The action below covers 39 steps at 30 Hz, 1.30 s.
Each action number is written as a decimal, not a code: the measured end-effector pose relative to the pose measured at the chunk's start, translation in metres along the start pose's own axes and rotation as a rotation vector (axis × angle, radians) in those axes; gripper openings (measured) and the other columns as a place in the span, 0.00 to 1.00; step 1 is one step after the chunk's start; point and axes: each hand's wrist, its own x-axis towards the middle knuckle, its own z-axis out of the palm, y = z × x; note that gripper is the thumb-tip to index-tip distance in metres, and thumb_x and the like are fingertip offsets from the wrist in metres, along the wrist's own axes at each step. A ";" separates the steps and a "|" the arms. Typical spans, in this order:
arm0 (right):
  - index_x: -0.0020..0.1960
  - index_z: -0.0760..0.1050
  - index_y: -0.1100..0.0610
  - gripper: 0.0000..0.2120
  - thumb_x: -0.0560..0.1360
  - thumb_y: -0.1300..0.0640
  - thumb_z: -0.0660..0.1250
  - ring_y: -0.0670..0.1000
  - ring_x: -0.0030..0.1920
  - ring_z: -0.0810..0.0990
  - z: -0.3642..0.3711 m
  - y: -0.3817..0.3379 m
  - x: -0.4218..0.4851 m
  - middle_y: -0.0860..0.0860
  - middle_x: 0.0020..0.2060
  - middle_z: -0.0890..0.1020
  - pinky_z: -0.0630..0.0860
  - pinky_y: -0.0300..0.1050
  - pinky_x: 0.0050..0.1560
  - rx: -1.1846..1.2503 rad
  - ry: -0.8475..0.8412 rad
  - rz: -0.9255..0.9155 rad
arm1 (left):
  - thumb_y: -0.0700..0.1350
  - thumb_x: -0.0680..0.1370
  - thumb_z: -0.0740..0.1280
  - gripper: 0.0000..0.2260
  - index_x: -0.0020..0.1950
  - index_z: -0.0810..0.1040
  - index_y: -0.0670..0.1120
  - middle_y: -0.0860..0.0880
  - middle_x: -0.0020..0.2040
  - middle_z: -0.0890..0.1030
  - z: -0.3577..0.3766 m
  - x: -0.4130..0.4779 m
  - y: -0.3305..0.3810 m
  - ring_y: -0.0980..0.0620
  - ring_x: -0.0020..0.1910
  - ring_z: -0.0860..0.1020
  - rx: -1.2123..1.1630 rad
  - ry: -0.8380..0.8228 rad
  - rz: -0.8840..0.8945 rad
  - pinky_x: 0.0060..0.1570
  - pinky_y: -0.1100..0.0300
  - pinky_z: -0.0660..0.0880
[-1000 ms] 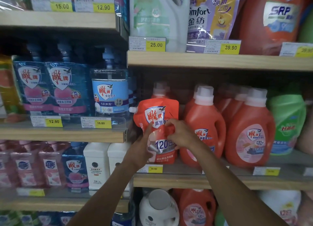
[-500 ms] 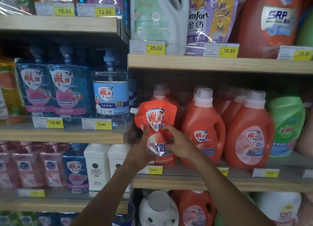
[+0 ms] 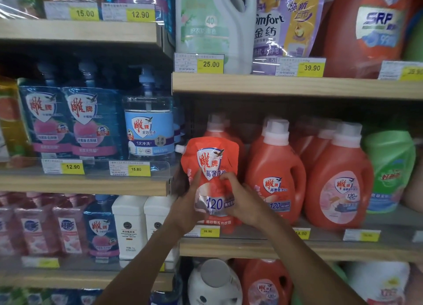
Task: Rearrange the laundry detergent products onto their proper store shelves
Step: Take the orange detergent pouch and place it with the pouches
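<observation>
**Red Pouch Held Upright at the Shelf Front**

The wooden shelf point(image 3: 297, 251) ran below my hands, its edge strip carrying a yellow price tag point(image 3: 207, 231) just under my left wrist. To the right of my hands stood the red detergent bottles point(image 3: 274, 174), the nearest one touching or nearly touching the back of my right hand; another stood directly behind what I held.

Between my hands was the red refill pouch point(image 3: 211, 160), long axis upright, its white spout point(image 3: 179, 148) up and to the left. My left hand point(image 3: 190, 204) closed on its lower left edge, thumb up the front; my right hand point(image 3: 242, 201) pinched the lower right, fingers curled over the label. Both sat equally close, below the pouch's middle.

I judged its base rested at or just above the shelf, in front of the matching bottles, so any coming push pointed straight back.
</observation>
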 end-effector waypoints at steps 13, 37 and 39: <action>0.63 0.65 0.29 0.39 0.68 0.58 0.83 0.39 0.59 0.84 0.031 0.025 -0.019 0.40 0.58 0.84 0.81 0.46 0.63 0.550 0.374 0.060 | 0.24 0.69 0.73 0.55 0.79 0.50 0.67 0.65 0.67 0.77 0.015 0.001 -0.016 0.58 0.65 0.79 -0.506 0.063 0.032 0.57 0.46 0.82; 0.54 0.78 0.49 0.27 0.60 0.61 0.84 0.44 0.44 0.87 -0.015 0.005 0.000 0.46 0.46 0.88 0.84 0.45 0.48 0.541 0.364 0.097 | 0.34 0.72 0.77 0.20 0.59 0.79 0.52 0.59 0.45 0.88 -0.007 0.009 0.033 0.61 0.44 0.86 -0.479 0.016 -0.059 0.38 0.68 0.80; 0.55 0.79 0.51 0.31 0.56 0.64 0.85 0.50 0.47 0.89 -0.023 0.008 -0.001 0.50 0.47 0.89 0.85 0.49 0.50 0.679 0.341 0.101 | 0.32 0.71 0.78 0.20 0.58 0.80 0.48 0.55 0.43 0.88 -0.009 0.006 0.040 0.58 0.39 0.85 -0.531 0.005 -0.081 0.33 0.68 0.77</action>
